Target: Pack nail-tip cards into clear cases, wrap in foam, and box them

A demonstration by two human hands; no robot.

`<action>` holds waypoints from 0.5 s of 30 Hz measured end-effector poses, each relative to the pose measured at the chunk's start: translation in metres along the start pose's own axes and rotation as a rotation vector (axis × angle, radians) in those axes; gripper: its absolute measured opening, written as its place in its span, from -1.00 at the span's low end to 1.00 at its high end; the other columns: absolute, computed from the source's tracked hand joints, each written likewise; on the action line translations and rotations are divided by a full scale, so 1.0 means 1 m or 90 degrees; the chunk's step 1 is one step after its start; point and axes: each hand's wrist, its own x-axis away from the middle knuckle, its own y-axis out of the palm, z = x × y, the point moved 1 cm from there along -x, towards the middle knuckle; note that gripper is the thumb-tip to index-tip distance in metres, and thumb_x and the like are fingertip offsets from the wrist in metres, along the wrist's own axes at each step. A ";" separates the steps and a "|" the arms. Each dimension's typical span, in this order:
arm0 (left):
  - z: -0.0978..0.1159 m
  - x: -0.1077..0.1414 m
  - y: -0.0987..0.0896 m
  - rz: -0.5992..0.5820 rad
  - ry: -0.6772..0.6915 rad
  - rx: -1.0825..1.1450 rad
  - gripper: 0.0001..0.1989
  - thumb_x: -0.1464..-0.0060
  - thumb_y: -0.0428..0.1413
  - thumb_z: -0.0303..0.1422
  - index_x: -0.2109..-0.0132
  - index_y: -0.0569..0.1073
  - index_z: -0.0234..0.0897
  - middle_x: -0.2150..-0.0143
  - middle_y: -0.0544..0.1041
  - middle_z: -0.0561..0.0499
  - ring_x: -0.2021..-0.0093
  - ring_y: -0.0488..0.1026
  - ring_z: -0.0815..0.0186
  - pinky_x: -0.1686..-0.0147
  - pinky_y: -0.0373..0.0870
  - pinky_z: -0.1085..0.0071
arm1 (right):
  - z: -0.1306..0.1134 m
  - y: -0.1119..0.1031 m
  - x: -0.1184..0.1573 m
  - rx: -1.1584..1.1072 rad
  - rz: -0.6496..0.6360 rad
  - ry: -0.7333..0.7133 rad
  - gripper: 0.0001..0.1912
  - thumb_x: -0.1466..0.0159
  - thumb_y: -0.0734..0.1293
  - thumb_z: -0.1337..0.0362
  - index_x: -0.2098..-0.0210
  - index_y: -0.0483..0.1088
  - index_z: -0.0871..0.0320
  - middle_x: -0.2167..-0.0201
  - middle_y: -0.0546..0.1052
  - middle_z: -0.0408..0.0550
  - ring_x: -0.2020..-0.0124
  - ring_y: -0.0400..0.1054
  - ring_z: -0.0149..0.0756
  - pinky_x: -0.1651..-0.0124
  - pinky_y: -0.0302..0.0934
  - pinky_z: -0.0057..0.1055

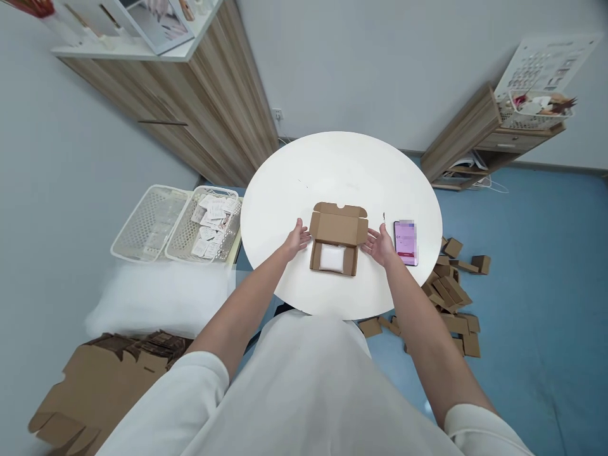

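A small brown cardboard box (340,227) stands on the round white table (342,164), its lid raised and tilted back. Inside the tray lies a white, pillow-like packet (332,258). My left hand (297,239) is at the lid's left side, fingers stretched out and apart, holding nothing. On the other side, my right hand (379,244) has its fingers spread beside the lid's right flap; whether the fingertips touch the cardboard I cannot tell. Just right of that hand lies a phone (405,242) with a pink screen, part of it blurred.
White baskets (152,223) stand at the left, one holding printed cards (209,227). Below them are white wrapping material (156,297) and flattened cardboard boxes (102,380). Several folded boxes (451,291) lie on the blue floor at right. A wooden cabinet (209,101) stands behind left.
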 end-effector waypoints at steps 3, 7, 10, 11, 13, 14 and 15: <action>0.004 0.002 0.007 -0.023 0.014 -0.030 -0.18 0.03 -0.48 0.19 -0.14 0.20 -0.22 -0.15 0.28 -0.12 -0.12 0.24 0.12 0.03 0.24 0.23 | -0.004 0.017 0.002 0.038 -0.066 -0.029 -0.38 -0.13 -0.07 -0.24 0.07 0.27 -0.05 -0.05 0.34 -0.09 -0.09 0.17 -0.18 -0.12 0.01 -0.08; 0.006 0.011 0.006 -0.032 0.079 -0.103 -0.23 -0.03 -0.53 0.12 -0.10 0.25 -0.16 -0.15 0.29 -0.03 -0.16 0.18 0.14 -0.05 0.13 0.18 | -0.006 0.027 0.015 0.097 -0.096 -0.112 -0.41 -0.15 -0.08 -0.23 0.03 0.26 -0.16 -0.13 0.25 -0.25 -0.19 0.01 -0.22 -0.19 -0.17 -0.07; -0.003 0.021 0.004 -0.024 0.127 -0.156 -0.28 -0.08 -0.51 0.07 -0.09 0.27 -0.18 -0.21 0.19 -0.01 -0.22 0.05 0.16 -0.09 0.07 0.20 | 0.001 0.025 0.026 0.143 -0.092 -0.156 -0.38 -0.15 -0.12 -0.24 -0.01 0.25 -0.16 -0.18 0.16 -0.30 -0.21 -0.06 -0.25 -0.18 -0.14 -0.11; -0.008 0.025 0.003 -0.009 0.131 -0.169 -0.30 -0.09 -0.47 0.06 -0.10 0.26 -0.20 -0.23 0.16 -0.03 -0.24 0.02 0.17 -0.09 0.06 0.22 | 0.005 0.023 0.029 0.159 -0.078 -0.166 -0.37 -0.15 -0.12 -0.24 -0.01 0.25 -0.15 -0.19 0.14 -0.29 -0.19 -0.04 -0.25 -0.17 -0.10 -0.13; -0.022 0.032 0.003 0.026 0.113 -0.185 -0.35 -0.11 -0.41 0.03 -0.10 0.24 -0.24 -0.21 0.18 -0.08 -0.21 0.07 0.17 -0.08 0.08 0.23 | 0.016 0.019 0.035 0.187 -0.040 -0.182 -0.35 -0.15 -0.11 -0.24 -0.01 0.26 -0.11 -0.17 0.17 -0.26 -0.12 0.06 -0.25 -0.13 -0.01 -0.17; -0.030 0.035 0.004 0.036 0.099 -0.186 -0.39 -0.11 -0.36 0.01 -0.09 0.25 -0.24 -0.19 0.21 -0.09 -0.18 0.13 0.18 -0.06 0.11 0.23 | 0.021 0.018 0.038 0.197 -0.025 -0.188 -0.34 -0.15 -0.12 -0.24 -0.01 0.27 -0.09 -0.15 0.20 -0.24 -0.07 0.11 -0.26 -0.11 0.03 -0.18; -0.037 0.037 0.005 0.038 0.091 -0.183 -0.44 -0.11 -0.33 -0.03 -0.06 0.27 -0.25 -0.16 0.26 -0.10 -0.14 0.19 0.19 -0.04 0.14 0.24 | 0.026 0.017 0.040 0.207 -0.018 -0.192 -0.32 -0.15 -0.13 -0.24 0.00 0.29 -0.07 -0.11 0.25 -0.21 -0.02 0.17 -0.26 -0.08 0.07 -0.20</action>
